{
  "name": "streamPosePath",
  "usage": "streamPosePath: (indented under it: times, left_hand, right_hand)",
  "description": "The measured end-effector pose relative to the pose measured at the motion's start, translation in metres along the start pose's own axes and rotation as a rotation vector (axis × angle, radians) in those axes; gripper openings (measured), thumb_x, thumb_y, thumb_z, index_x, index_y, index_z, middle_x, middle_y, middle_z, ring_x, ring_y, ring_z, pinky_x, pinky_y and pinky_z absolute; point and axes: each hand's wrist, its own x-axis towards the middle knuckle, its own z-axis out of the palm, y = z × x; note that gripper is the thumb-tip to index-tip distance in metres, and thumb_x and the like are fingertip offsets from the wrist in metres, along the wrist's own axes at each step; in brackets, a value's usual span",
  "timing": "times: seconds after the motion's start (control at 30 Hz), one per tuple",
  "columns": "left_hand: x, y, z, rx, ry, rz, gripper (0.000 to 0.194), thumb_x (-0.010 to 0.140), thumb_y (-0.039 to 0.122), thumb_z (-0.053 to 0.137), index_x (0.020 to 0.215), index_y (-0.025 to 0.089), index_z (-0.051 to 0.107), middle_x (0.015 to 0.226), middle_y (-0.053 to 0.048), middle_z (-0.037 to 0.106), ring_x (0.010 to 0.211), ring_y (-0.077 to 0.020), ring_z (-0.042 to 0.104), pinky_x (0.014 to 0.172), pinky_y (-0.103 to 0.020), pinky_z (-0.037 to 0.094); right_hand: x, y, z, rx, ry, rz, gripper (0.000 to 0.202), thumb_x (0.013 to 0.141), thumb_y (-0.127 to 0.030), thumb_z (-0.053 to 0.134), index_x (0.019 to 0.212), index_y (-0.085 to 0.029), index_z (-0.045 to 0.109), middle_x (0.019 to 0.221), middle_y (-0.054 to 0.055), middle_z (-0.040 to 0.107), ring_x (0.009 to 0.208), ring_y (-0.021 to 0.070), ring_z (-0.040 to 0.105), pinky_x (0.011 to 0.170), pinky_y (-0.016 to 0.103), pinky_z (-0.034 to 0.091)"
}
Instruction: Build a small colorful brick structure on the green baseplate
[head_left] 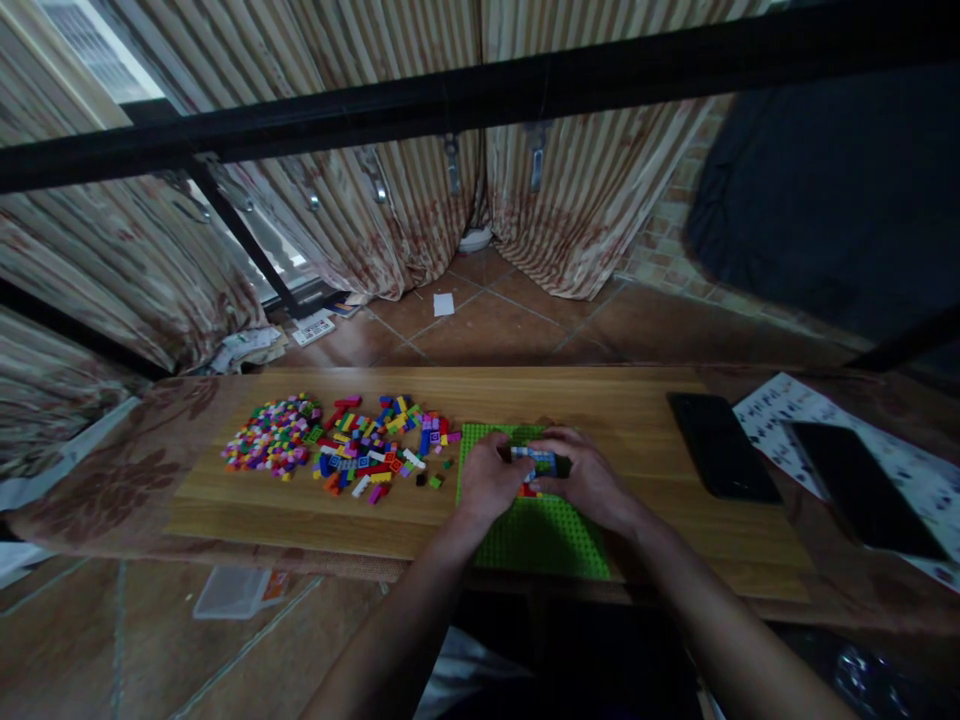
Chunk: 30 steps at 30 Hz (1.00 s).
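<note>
A small build of toy bricks (541, 463), blue and white with dark ends and some red at its near side, is over the upper part of a green baseplate (540, 540). From the left, my left hand (486, 475) grips it with bent fingers and thumb. My right hand (581, 472) closes round its right end, fingers curled over the far side. The fingers hide much of the build, and I cannot tell whether it is pressed onto the studs.
Loose mixed bricks (375, 450) lie left of the baseplate, beside a heap of tiny colourful pieces (274, 435). On the right are a black phone (724, 447), a dark tablet-like device (866, 485) and a printed sheet (787, 405). A clear plastic box (231, 592) is on the floor.
</note>
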Motion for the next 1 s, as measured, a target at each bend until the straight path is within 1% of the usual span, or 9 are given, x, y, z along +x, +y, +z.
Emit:
streamPosePath:
  times: [0.13, 0.27, 0.37, 0.5, 0.6, 0.7, 0.77, 0.87, 1.0]
  left_hand:
    - [0.0, 0.002, 0.001, 0.022, -0.021, -0.007, 0.029, 0.073, 0.029, 0.067, 0.099, 0.016, 0.067, 0.083, -0.005, 0.071, 0.075, -0.0176, 0.064, 0.067, -0.026, 0.046]
    - [0.0, 0.001, 0.003, 0.033, -0.002, -0.024, 0.034, 0.071, 0.029, 0.068, 0.102, 0.016, 0.065, 0.083, -0.004, 0.071, 0.074, -0.0177, 0.064, 0.066, -0.026, 0.046]
    - [0.0, -0.001, 0.004, 0.042, 0.004, -0.006, 0.031, 0.071, 0.028, 0.067, 0.1, 0.017, 0.066, 0.082, -0.003, 0.071, 0.074, -0.0171, 0.065, 0.066, -0.026, 0.047]
    - [-0.002, -0.001, 0.002, 0.05, -0.017, 0.014, 0.026, 0.072, 0.029, 0.067, 0.095, 0.017, 0.067, 0.084, -0.004, 0.072, 0.077, -0.018, 0.065, 0.068, -0.026, 0.047]
    - [-0.011, 0.001, -0.003, 0.0, 0.031, 0.012, 0.038, 0.075, 0.034, 0.067, 0.107, 0.015, 0.064, 0.092, -0.008, 0.072, 0.084, -0.0205, 0.066, 0.074, -0.029, 0.048]
    - [-0.03, -0.003, -0.011, -0.078, 0.138, 0.055, 0.041, 0.083, 0.04, 0.058, 0.114, 0.014, 0.06, 0.098, -0.01, 0.07, 0.077, -0.0189, 0.065, 0.074, -0.03, 0.049]
    - [-0.047, -0.013, -0.018, -0.134, 0.177, 0.107, 0.037, 0.085, 0.038, 0.055, 0.114, 0.016, 0.06, 0.099, -0.008, 0.069, 0.072, -0.0164, 0.063, 0.071, -0.029, 0.049]
    - [-0.072, -0.037, -0.03, -0.17, 0.181, 0.15, 0.027, 0.084, 0.03, 0.055, 0.107, 0.018, 0.062, 0.095, -0.006, 0.068, 0.074, -0.0157, 0.062, 0.07, -0.027, 0.049]
    - [-0.094, -0.074, -0.05, -0.137, 0.253, 0.137, 0.022, 0.083, 0.022, 0.054, 0.103, 0.02, 0.063, 0.095, -0.004, 0.068, 0.08, -0.016, 0.064, 0.075, -0.026, 0.049]
  right_hand:
    - [-0.001, -0.002, 0.001, -0.003, 0.015, 0.014, 0.043, 0.065, -0.035, 0.078, 0.107, -0.029, 0.071, 0.12, 0.006, 0.058, 0.114, 0.0261, 0.053, 0.1, 0.046, 0.04]
    - [0.0, -0.001, 0.002, -0.019, 0.017, 0.006, 0.041, 0.065, -0.036, 0.078, 0.105, -0.028, 0.071, 0.116, 0.006, 0.06, 0.11, 0.0265, 0.054, 0.099, 0.047, 0.041]
    - [0.001, -0.001, 0.002, -0.03, -0.002, -0.01, 0.042, 0.064, -0.034, 0.077, 0.104, -0.027, 0.071, 0.114, 0.006, 0.062, 0.11, 0.0265, 0.055, 0.099, 0.047, 0.041]
    - [-0.002, -0.004, -0.001, -0.002, 0.008, -0.009, 0.054, 0.064, -0.04, 0.077, 0.114, -0.022, 0.066, 0.12, 0.009, 0.062, 0.115, 0.0279, 0.054, 0.101, 0.047, 0.04]
    - [-0.013, -0.009, -0.004, 0.056, 0.082, 0.033, 0.067, 0.068, -0.046, 0.073, 0.128, -0.023, 0.056, 0.128, 0.01, 0.06, 0.117, 0.0275, 0.055, 0.099, 0.047, 0.042]
    - [-0.031, -0.013, -0.005, 0.073, 0.228, 0.096, 0.059, 0.074, -0.051, 0.066, 0.124, -0.023, 0.058, 0.125, 0.01, 0.062, 0.11, 0.0268, 0.06, 0.095, 0.047, 0.046]
    - [-0.045, -0.016, -0.003, 0.078, 0.326, 0.134, 0.051, 0.077, -0.053, 0.062, 0.117, -0.022, 0.061, 0.117, 0.01, 0.066, 0.102, 0.0259, 0.063, 0.092, 0.046, 0.048]
    - [-0.061, -0.025, 0.006, 0.04, 0.381, 0.135, 0.042, 0.081, -0.052, 0.058, 0.109, -0.022, 0.065, 0.111, 0.009, 0.068, 0.099, 0.0252, 0.064, 0.09, 0.044, 0.049]
    - [-0.066, -0.053, 0.034, -0.017, 0.206, -0.02, 0.031, 0.088, -0.044, 0.052, 0.109, -0.026, 0.065, 0.114, 0.006, 0.066, 0.103, 0.0232, 0.062, 0.09, 0.04, 0.049]
